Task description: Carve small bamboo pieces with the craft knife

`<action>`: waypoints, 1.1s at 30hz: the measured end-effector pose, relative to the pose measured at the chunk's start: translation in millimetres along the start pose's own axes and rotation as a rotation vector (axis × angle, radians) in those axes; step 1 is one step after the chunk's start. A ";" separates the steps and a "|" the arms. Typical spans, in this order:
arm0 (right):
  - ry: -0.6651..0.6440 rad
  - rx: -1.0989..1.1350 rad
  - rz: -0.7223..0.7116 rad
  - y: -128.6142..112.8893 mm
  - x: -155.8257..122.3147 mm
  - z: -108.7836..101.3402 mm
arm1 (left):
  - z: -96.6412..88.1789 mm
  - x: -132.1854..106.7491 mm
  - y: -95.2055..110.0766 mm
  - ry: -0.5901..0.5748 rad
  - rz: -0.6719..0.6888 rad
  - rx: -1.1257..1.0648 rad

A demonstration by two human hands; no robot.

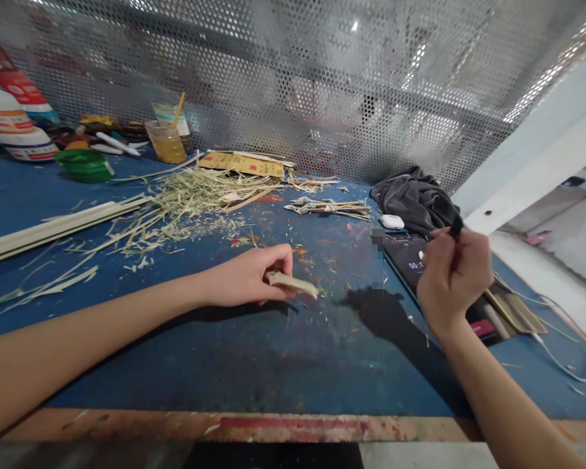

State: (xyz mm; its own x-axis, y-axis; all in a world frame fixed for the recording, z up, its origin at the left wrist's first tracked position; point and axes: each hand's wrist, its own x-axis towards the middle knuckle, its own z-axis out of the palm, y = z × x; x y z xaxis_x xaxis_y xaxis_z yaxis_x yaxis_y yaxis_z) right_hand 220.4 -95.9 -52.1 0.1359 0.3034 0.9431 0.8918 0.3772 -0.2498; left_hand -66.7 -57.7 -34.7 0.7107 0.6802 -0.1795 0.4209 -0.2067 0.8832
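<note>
My left hand [254, 277] is closed over the blue tabletop, pinching a short pale strip of plant stem [300, 284] whose free end points right. Raised above a phone [405, 260] on the right, my right hand [453, 277] is closed around a small dark tool [456, 227]. Only its black end shows over the fist, so its kind is hidden. A heap of pale green shavings [200, 195] lies beyond my left hand. Behind the gap between my hands rests a small bundle of thin sticks [329, 208].
Long pale strips [63, 228] lie at left. Glue bottles [14, 124], a green container [84, 165] and a cup of yellowish liquid [166, 141] stand at the back left. A white earbud case [392, 222] and dark cloth [415, 198] sit right, before a perforated metal screen [293, 85].
</note>
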 end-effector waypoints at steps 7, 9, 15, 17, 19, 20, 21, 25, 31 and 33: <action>-0.501 0.041 0.139 -23.9 -6.5 3.0 | 10.0 3.3 0.4 0.151 -0.163 -0.147; -0.557 0.101 0.162 -31.8 -8.7 0.1 | 12.7 2.3 1.6 0.187 -0.173 -0.178; -0.759 0.207 -0.001 -54.3 -19.0 -1.5 | 20.4 -1.5 4.3 0.329 -0.118 -0.091; -0.831 0.228 -0.051 -60.7 -23.9 1.4 | 22.5 -2.9 4.9 0.319 -0.083 -0.078; -0.888 0.196 -0.086 -65.5 -28.3 4.6 | 23.9 -3.9 5.5 0.297 -0.055 -0.043; -0.912 0.163 -0.102 -67.3 -29.9 5.9 | 24.3 -4.2 5.8 0.292 -0.044 -0.010; -0.933 0.125 -0.118 -68.8 -31.2 7.1 | 24.5 -4.3 5.9 0.297 -0.034 0.033; -0.962 -0.002 -0.163 -72.1 -33.3 10.1 | 25.1 -4.1 6.5 0.337 -0.012 0.163; -1.060 -0.064 -0.128 -74.3 -34.3 10.8 | 26.7 -4.3 9.2 0.318 -0.023 0.182; -1.122 -0.080 -0.099 -75.9 -33.6 10.5 | 26.7 -3.8 8.2 0.355 -0.027 0.250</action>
State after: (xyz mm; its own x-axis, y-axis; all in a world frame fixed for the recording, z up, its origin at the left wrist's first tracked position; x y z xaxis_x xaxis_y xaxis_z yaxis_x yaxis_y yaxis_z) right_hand 143.7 -125.5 -67.1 -0.3656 0.9050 0.2175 0.9077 0.3984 -0.1319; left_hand -50.9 -80.7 -38.4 0.4777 0.8785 -0.0024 0.5913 -0.3195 0.7405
